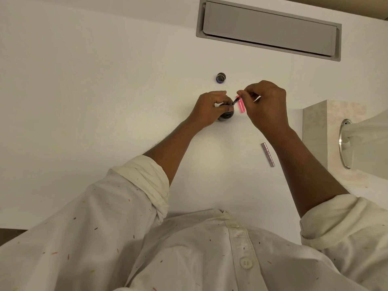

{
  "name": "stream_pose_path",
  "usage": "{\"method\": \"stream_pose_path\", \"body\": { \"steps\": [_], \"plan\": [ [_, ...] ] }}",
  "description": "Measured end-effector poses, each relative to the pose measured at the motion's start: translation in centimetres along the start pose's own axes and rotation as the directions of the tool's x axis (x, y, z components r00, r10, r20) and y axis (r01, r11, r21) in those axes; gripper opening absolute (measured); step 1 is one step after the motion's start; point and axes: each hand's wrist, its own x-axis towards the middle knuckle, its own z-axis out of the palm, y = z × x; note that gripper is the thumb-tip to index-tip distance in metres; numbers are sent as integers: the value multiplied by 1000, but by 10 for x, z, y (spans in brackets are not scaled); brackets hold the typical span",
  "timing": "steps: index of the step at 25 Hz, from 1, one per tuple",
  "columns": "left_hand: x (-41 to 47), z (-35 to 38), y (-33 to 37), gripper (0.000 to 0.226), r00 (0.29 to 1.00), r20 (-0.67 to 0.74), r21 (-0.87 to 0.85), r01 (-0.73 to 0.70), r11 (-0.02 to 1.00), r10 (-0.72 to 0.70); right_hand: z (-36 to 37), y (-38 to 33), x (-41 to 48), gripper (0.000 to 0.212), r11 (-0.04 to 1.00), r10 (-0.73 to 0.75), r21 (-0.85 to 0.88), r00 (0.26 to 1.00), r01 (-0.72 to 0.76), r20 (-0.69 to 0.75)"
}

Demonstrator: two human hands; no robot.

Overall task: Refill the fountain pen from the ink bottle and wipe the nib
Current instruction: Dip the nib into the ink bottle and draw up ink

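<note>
A dark glass ink bottle (226,117) stands uncapped on the white table, with my left hand (210,108) wrapped around it. My right hand (265,103) pinches the top of the pen's ink section (236,101), a thin dark piece tilted down with its nib end at the bottle's mouth. A translucent pink pen barrel (240,105) is also against my right fingers, just right of the bottle. The bottle's cap (220,77) lies behind the bottle. A silvery pink pen cap (268,154) lies on the table beside my right forearm.
A beige tissue box (315,131) with a tissue (369,135) sticking out of its ringed opening stands at the right edge. A grey recessed cable flap (268,28) is set into the table at the back. My white sleeves fill the foreground.
</note>
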Motion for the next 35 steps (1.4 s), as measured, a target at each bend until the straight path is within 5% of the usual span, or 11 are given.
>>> {"method": "stream_pose_path", "body": {
  "steps": [17,24,35],
  "plan": [
    [0,0,1,18,1000,-10,18,8,1000,-8,0,-3,-8,16,999,-29,39,999,30,-36],
    [-1,-1,1,19,1000,-4,25,-2,1000,2,9,2,-9,43,980,142,129,985,-154,93],
    [-2,-2,3,23,1000,-2,-2,-4,1000,4,18,0,-4,14,973,196,112,977,-204,79]
  ]
}}
